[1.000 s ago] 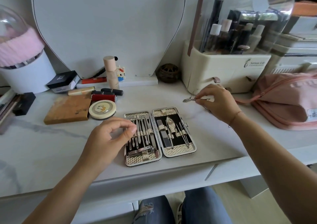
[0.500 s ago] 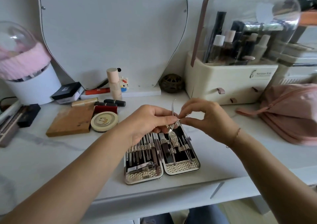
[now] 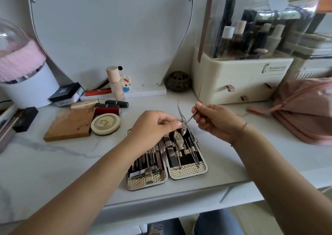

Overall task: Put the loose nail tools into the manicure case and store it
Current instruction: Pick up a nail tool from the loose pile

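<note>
Open gold-patterned hinged manicure case [image 3: 187, 171]: flat on white marbled vanity top [image 3: 53, 162], most slots filled.
Steel cuticle nipper [image 3: 184, 127]: pinched by left hand [image 3: 154, 128] above case.
Thin steel pusher [image 3: 190, 118]: pinched by right hand [image 3: 217, 121].
Apparently outstanding: seat both, close, store.

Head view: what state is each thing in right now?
Manicure case: open flat, tools inside.
Nail nipper: held up, pinched by left hand.
Thin metal tool: pinched by right hand, above the case.
Organizer drawers: shut.
Round tin: lid on.
</note>
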